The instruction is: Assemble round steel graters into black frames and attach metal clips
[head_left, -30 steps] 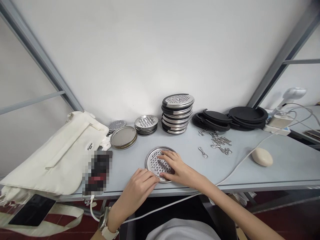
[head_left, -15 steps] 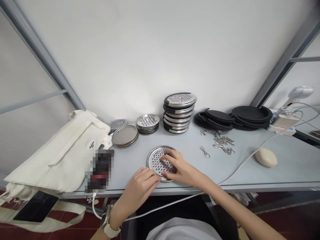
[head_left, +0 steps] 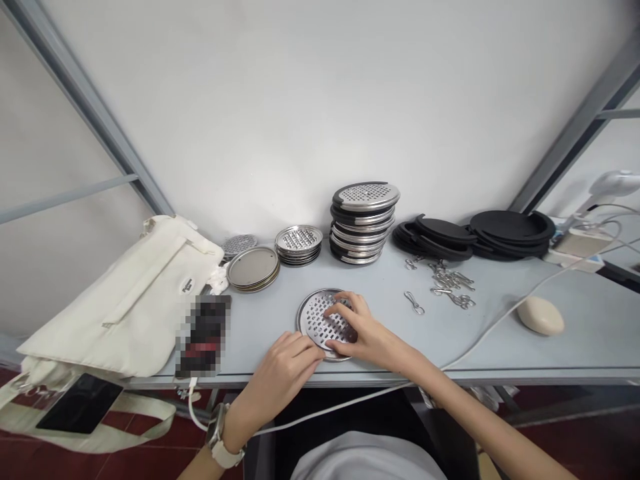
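One round metal disc with many small holes [head_left: 316,320] lies on the grey surface [head_left: 380,300], close to the near edge and around the middle from left to right. The right hand [head_left: 356,328] is arched over the right part of this disc, with its fingers spread and bent, and its thumb is apart from them on the near side. The left hand [head_left: 290,360] is at the near rim, with its fingers pressed together and their tips touching the disc; whether they pinch the rim, I cannot tell.

Farther away, a stack of plain metal plates [head_left: 251,265] stands to the left, and a stack of rough-faced discs [head_left: 299,239] is just to the right of it. Next to the right, a taller stack of metal discs with black edging [head_left: 364,225] is near the wall [head_left: 320,100]. Black round pieces [head_left: 513,227] lie in two piles at the far right. On the near side of these piles are many metal clips [head_left: 453,283], and a single clip [head_left: 414,303] lies apart. At the right is a smooth beige object [head_left: 541,316], and at the left a cream bag [head_left: 125,307].
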`<state>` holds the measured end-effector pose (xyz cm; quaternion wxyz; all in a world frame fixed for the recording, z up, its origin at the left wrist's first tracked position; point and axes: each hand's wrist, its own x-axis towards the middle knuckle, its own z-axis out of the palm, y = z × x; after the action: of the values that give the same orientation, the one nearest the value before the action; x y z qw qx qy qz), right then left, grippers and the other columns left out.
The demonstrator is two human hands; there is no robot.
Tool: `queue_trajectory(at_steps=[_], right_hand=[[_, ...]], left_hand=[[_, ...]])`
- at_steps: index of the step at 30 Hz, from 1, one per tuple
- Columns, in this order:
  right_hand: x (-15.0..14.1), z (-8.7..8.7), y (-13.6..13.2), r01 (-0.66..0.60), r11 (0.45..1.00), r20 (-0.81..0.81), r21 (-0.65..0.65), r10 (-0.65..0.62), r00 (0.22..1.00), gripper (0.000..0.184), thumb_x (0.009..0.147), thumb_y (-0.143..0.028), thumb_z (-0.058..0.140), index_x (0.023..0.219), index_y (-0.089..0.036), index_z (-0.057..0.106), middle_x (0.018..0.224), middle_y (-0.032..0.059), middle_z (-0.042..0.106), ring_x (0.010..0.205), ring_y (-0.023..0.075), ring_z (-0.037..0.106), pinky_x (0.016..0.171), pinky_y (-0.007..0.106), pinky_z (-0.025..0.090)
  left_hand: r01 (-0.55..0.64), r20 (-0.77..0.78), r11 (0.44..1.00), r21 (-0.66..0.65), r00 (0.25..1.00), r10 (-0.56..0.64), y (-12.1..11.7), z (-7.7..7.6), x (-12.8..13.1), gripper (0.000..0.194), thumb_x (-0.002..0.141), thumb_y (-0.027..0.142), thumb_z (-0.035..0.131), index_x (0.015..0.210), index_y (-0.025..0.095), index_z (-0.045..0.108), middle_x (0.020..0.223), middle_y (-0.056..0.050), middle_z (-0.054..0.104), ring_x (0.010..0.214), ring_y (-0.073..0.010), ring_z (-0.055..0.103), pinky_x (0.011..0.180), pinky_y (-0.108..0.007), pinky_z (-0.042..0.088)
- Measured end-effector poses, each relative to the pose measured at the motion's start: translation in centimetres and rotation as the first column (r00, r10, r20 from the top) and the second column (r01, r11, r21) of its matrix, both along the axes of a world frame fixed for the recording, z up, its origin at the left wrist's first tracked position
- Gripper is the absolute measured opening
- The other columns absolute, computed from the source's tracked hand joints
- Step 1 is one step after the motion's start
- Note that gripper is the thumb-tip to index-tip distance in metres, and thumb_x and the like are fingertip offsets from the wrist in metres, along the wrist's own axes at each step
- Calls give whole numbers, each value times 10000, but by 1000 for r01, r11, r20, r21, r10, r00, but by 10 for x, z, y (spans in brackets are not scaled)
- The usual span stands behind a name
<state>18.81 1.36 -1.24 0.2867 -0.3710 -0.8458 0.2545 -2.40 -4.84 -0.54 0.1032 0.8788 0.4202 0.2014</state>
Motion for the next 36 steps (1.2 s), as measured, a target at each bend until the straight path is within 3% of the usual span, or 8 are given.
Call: queue_trajectory(at_steps=[6, 18, 24, 31, 36], right_hand=[[-2, -1, 0, 13, 1000, 49, 20, -14, 999, 361, 773, -320, 677, 1094, -243, 530, 1275, 95, 383, 1227, 254, 361, 1024, 417, 368], [4, 5, 4, -98, 995, 102, 4, 97, 990, 375, 802, -336, 648, 1141, -253, 510, 1310, 74, 396, 1256, 232, 327, 1048, 403, 340], [4, 12, 2, -115, 993, 115, 13, 113, 987, 523, 796, -342, 646, 1261, -265, 419, 1289, 70, 421, 1237, 227, 344, 1040, 386, 344], [-13, 11, 23, -160, 974, 153, 163, 135, 979, 289, 923, -368, 486, 1174, -224, 491, 1147, 80, 530, 1095, 217, 458, 970, 391, 365], [-28, 9, 36, -187, 952, 207, 241, 138, 969, 224, 975, -331, 372, 1042, -198, 539, 1001, 68, 576, 981, 200, 512, 927, 391, 368]], left_hand=[[3, 0, 1000, 10, 1000, -3, 0, -1, -1, 161, 944, 167, 436, 999, 208, 582, 931, -23, 593, 863, -165, 492, 788, -312, 371], [-4, -14, 1000, 6, 1000, 4, 0, 1, 1, 169, 937, 137, 436, 971, 205, 587, 911, -20, 589, 852, -163, 486, 777, -308, 377], [-4, -13, 1000, -13, 1000, 3, 0, 2, 0, 185, 950, 159, 414, 996, 214, 585, 915, -20, 588, 856, -163, 488, 773, -307, 381], [-2, -2, 1000, 3, 1000, 2, 1, 1, 1, 179, 944, 156, 427, 981, 209, 594, 898, -22, 588, 849, -163, 494, 765, -302, 392], [8, 2, 999, 33, 1000, -8, 1, 0, 0, 188, 941, 143, 425, 975, 196, 603, 886, -34, 586, 838, -162, 501, 760, -299, 399]])
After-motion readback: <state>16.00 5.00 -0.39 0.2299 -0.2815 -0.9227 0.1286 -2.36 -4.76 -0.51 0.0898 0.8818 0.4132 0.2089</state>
